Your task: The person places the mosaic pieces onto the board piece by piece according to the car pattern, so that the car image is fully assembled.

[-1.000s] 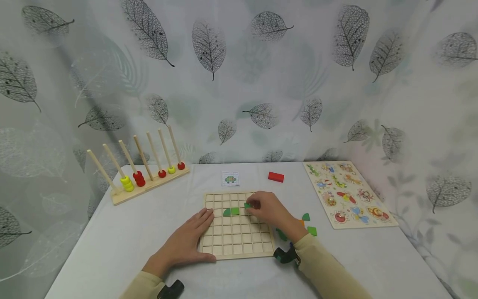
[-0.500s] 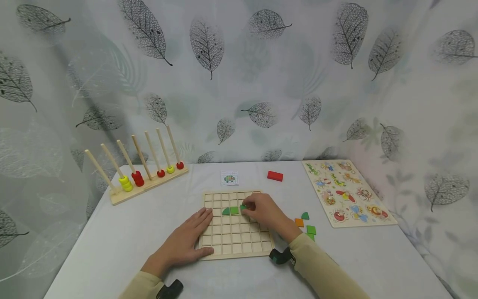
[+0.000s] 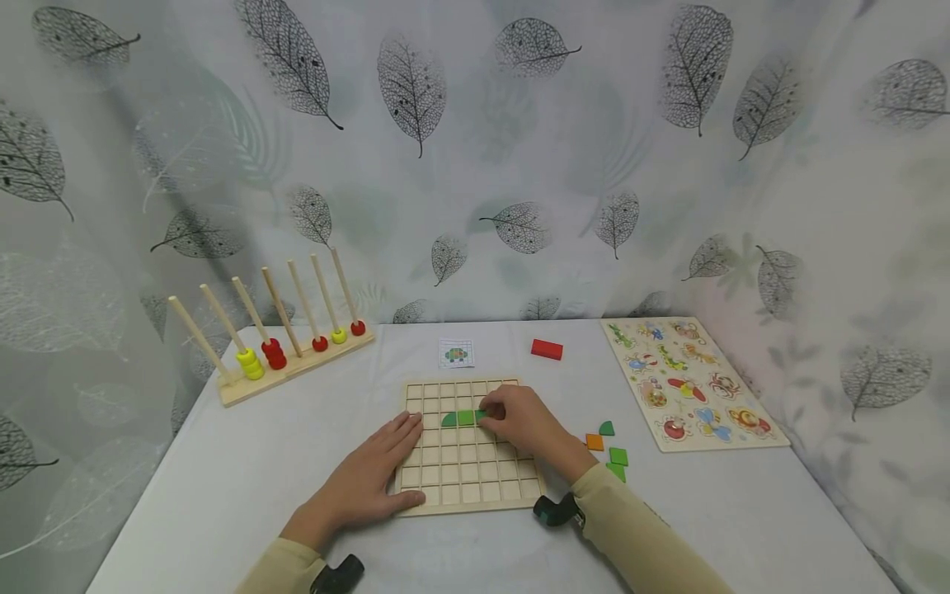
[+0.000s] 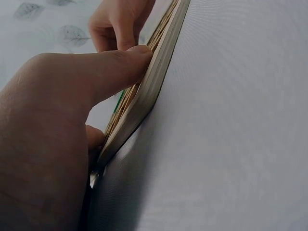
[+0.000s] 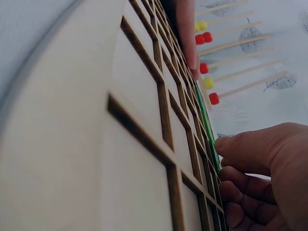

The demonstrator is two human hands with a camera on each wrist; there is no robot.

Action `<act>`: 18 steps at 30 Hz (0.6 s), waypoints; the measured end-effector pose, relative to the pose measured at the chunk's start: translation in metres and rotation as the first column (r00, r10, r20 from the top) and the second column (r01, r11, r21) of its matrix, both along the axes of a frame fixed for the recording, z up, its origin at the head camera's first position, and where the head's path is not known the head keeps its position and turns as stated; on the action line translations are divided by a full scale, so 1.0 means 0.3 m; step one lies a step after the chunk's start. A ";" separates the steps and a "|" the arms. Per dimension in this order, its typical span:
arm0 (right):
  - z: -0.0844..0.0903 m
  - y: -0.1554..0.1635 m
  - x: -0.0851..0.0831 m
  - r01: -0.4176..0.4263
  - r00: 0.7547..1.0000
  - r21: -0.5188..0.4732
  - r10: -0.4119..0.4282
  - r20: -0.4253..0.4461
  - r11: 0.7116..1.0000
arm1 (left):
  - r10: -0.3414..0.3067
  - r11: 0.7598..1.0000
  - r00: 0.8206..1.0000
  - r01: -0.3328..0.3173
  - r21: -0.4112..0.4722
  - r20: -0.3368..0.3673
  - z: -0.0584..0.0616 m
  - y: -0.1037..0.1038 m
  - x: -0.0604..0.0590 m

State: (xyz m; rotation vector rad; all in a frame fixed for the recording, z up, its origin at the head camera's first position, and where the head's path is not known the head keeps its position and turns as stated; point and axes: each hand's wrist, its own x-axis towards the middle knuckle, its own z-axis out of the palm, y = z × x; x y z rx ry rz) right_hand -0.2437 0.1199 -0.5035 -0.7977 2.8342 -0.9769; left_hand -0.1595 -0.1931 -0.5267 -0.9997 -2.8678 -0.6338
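Here, the left hand [image 3: 374,466] rested along the left edge of the wooden grid board [image 3: 475,508], its fingers extended and its thumb over the near corner. The right hand [image 3: 523,425] had its fingers curled, pinching a green piece [image 3: 481,414] at a cell in the board's far half; whether that piece sat fully down could not be told. Just left of it, a green square [image 3: 465,418] and a rounded green piece [image 3: 449,420] lay in the same row. Right of the board lay an orange square [image 3: 594,442] and loose green pieces [image 3: 618,456]. Beyond the board were a picture card [image 3: 456,354] and a red block [image 3: 547,350]; a peg stand [image 3: 285,369] with beads stood far left.
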 end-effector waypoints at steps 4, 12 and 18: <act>0.001 0.002 0.003 0.003 1.000 0.010 -0.003 0.004 1.000 | 0.004 1.000 1.000 -0.004 -0.001 0.008 0.000 0.002 0.000; 0.004 0.004 0.005 0.002 1.000 0.006 -0.002 -0.002 1.000 | 0.009 1.000 1.000 -0.009 -0.004 0.008 -0.004 0.002 -0.002; 0.000 0.008 0.002 0.010 1.000 -0.002 -0.010 0.006 1.000 | 0.004 1.000 1.000 -0.004 0.008 0.001 -0.003 0.004 0.000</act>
